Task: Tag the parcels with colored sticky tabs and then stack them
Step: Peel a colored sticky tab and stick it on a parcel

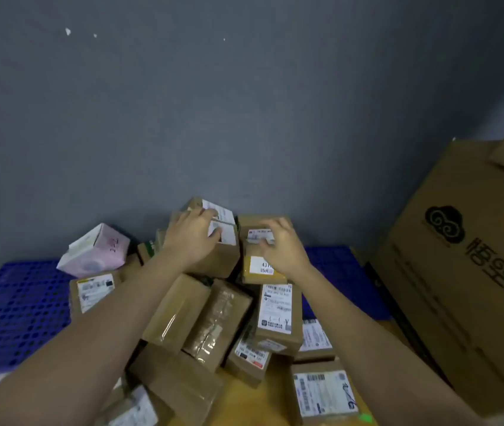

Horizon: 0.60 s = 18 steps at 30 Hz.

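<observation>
A heap of brown cardboard parcels with white shipping labels lies in the middle. My left hand (191, 238) grips the topmost brown parcel (223, 256), its fingers curled over the white label. Beside it, my right hand (281, 250) holds a smaller parcel with yellow tape (257, 267), fingers curled over its top edge near the label. A labelled parcel (278, 315) lies just below my right wrist. At the near right, a parcel (321, 392) carries a green tab (366, 418) at its corner. Another parcel (249, 358) shows a red mark on its label.
A pink and white box (97, 250) leans at the back left of the heap. A blue perforated pallet (14, 309) lies under and around the parcels. Large cartons (466, 272) stand stacked at the right. A grey wall (244, 103) is close behind.
</observation>
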Available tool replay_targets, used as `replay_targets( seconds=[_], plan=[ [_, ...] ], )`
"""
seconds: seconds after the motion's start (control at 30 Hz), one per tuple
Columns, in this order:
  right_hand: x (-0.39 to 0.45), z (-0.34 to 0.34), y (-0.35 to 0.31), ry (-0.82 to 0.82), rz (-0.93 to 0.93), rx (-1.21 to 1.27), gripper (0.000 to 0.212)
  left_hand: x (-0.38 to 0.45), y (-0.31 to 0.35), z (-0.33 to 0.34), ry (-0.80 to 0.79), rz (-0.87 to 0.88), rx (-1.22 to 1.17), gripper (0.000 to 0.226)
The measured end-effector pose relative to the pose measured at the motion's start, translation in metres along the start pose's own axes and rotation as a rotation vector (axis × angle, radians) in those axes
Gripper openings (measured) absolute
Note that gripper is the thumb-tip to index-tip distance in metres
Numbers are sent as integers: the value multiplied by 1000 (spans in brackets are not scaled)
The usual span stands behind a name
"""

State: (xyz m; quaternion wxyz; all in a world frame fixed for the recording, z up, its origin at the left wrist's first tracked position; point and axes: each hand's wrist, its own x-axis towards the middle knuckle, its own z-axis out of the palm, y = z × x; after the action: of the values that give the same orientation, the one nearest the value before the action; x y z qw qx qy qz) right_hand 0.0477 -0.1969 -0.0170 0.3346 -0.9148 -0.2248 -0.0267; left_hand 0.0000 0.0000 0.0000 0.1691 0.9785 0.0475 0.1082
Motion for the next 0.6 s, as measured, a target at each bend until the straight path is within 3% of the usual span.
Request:
replay_targets(
  seconds=[0.1, 0.2, 0.33, 0.6],
  plan=[
    [-10, 19, 24, 15, 146, -124, 49, -13, -3, 25, -29, -29, 20, 42],
    [-14, 43, 42, 6, 354, -250, 78, -28, -5, 51, -66, -7, 50, 44],
    [7, 65, 36, -52, 525, -239, 112, -39, -6, 70, -112, 0, 36, 47],
    [20, 81, 36, -38, 567, -266, 123, -42, -6, 75, -63, -1, -84, 42]
  ],
)
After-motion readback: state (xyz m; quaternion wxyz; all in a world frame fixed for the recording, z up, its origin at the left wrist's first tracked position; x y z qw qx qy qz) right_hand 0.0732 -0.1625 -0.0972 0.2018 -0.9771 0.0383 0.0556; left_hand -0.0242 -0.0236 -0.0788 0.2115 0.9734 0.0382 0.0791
